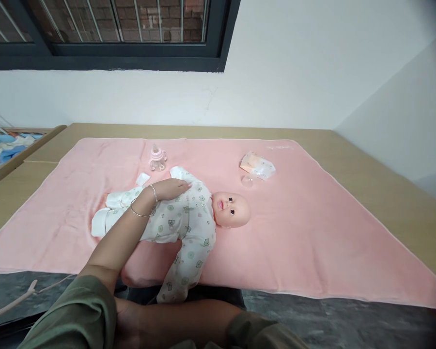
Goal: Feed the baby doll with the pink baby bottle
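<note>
While one doll lies on its back on the pink blanket, it is touched at the chest by the left hand, laid flat with fingers spread open. One baby bottle is seen just beyond that hand, its contents not discernible; one packet lies farther right. The right hand is tucked low beside the doll's sleeve; its grip cannot be told.

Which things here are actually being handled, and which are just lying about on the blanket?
In hand:
- baby doll in a printed sleepsuit, lying on its back
- left hand, flat on the doll's chest
- pink blanket under the doll

Lying about:
- baby bottle, upright beyond the doll
- small plastic packet near the doll's head
- clear cap beside the packet

The right hand is hidden below the table edge.
</note>
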Demonstrator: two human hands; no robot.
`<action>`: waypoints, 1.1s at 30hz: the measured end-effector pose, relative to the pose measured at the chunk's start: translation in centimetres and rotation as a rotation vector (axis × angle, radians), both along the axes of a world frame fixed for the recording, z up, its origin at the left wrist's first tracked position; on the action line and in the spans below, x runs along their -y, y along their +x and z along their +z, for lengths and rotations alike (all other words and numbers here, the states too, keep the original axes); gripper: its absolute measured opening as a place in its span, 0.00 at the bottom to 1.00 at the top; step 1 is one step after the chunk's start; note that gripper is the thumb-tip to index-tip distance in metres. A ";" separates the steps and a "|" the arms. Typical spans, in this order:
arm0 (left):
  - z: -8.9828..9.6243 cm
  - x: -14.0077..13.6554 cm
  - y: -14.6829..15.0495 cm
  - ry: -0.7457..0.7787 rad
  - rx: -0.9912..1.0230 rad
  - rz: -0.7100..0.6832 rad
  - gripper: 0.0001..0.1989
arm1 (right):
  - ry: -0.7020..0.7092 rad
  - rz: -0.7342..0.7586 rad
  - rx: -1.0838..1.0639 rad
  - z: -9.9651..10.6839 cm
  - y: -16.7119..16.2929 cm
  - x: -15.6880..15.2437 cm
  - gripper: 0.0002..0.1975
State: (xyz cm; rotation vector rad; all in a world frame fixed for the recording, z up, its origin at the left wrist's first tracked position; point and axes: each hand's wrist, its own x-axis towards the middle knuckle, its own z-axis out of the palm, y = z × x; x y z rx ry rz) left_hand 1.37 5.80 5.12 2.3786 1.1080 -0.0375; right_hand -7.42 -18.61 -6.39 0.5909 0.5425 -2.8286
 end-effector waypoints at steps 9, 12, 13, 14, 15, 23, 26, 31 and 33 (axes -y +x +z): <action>0.0 -0.1 0.0 -0.038 -0.003 0.066 0.30 | -0.343 -0.096 0.603 0.3 0.4 0.1 0.39; -0.2 -0.3 -0.1 -0.045 -0.016 0.078 0.31 | -0.341 -0.184 0.554 -0.2 0.4 0.4 0.36; -0.2 -0.3 -0.1 -0.047 -0.019 0.080 0.31 | -0.340 -0.188 0.552 -0.2 0.3 0.5 0.35; -0.3 -0.4 -0.1 -0.049 -0.022 0.082 0.31 | -0.332 -0.187 0.550 -0.2 0.3 0.5 0.34; -0.3 -0.5 -0.1 -0.051 -0.024 0.084 0.31 | -0.323 -0.177 0.559 0.0 0.3 0.6 0.34; -0.4 -0.3 -0.2 -0.060 -0.022 0.104 0.32 | -0.306 -0.176 0.493 0.7 0.5 0.5 0.33; -0.3 -0.3 -0.2 -0.062 -0.020 0.106 0.32 | -0.340 -0.230 0.544 0.4 0.6 0.5 0.32; -0.2 -0.4 -0.1 -0.066 -0.023 0.104 0.32 | -0.318 -0.233 0.530 0.2 0.7 0.5 0.30; -0.2 -0.4 -0.1 -0.068 -0.024 0.108 0.32 | -0.293 -0.228 0.503 -0.2 0.5 0.6 0.31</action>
